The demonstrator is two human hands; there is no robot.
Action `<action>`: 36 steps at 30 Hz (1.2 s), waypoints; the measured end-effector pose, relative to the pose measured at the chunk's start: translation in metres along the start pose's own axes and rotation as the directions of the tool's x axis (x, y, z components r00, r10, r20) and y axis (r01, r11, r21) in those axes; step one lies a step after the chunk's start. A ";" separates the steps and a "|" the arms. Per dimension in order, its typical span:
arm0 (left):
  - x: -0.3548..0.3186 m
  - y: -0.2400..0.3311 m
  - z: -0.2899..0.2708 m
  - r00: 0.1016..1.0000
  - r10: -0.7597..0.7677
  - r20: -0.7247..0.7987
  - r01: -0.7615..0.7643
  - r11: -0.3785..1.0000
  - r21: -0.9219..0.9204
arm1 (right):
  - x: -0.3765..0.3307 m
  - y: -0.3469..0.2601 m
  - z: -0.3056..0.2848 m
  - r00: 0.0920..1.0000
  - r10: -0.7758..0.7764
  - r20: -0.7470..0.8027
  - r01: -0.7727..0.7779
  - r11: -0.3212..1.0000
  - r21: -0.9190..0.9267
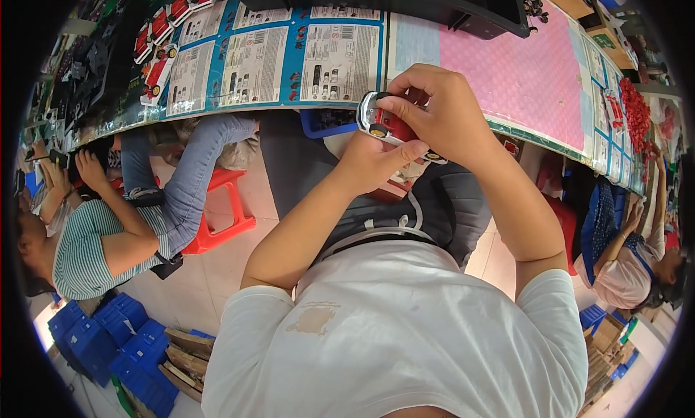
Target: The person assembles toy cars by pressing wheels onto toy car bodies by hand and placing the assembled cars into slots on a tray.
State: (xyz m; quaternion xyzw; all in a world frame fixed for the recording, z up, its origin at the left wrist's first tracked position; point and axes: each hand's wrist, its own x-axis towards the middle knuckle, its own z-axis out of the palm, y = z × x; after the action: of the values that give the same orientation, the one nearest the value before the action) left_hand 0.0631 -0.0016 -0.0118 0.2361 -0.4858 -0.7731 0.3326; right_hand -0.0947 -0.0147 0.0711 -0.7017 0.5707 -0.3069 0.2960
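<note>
A red and silver-white toy car [392,124] with black, yellow-centred wheels is held above my lap, just off the table's front edge. My left hand [371,161] grips it from below, with the thumb along its near side. My right hand [439,105] closes over it from above and the right, its thumb pressed on the car beside a wheel. Between them my hands hide much of the car's body. Whether a small part is also in the right fingers I cannot make out.
Several red and white toy cars [156,72] line the table's left. A black tray [478,19] stands at the back beside a pink mat [499,74]. A blue bin [313,125] sits under the edge. Co-workers sit on both sides, the left one by a red stool [230,206].
</note>
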 end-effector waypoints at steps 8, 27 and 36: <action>-0.028 0.030 -0.030 0.993 0.056 -0.101 -0.061 0.997 -0.047 | -0.012 0.032 -0.031 0.933 -0.165 -0.318 0.142 0.985 -0.094; -0.072 0.180 -0.331 0.586 0.321 -0.744 0.445 0.640 0.626 | -0.145 0.272 -0.210 0.511 0.174 -0.842 -0.657 0.711 -0.251; -0.053 0.161 -0.317 0.531 0.609 -0.590 0.756 -0.025 0.654 | -0.200 0.348 -0.338 0.474 -0.149 -0.868 -0.772 0.404 -0.491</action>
State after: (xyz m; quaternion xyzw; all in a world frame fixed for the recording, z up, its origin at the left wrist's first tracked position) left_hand 0.3619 -0.1999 0.0046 0.7623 -0.6210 0.0424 0.1772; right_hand -0.6018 0.0993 0.0012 -0.3693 0.8449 -0.1881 -0.3381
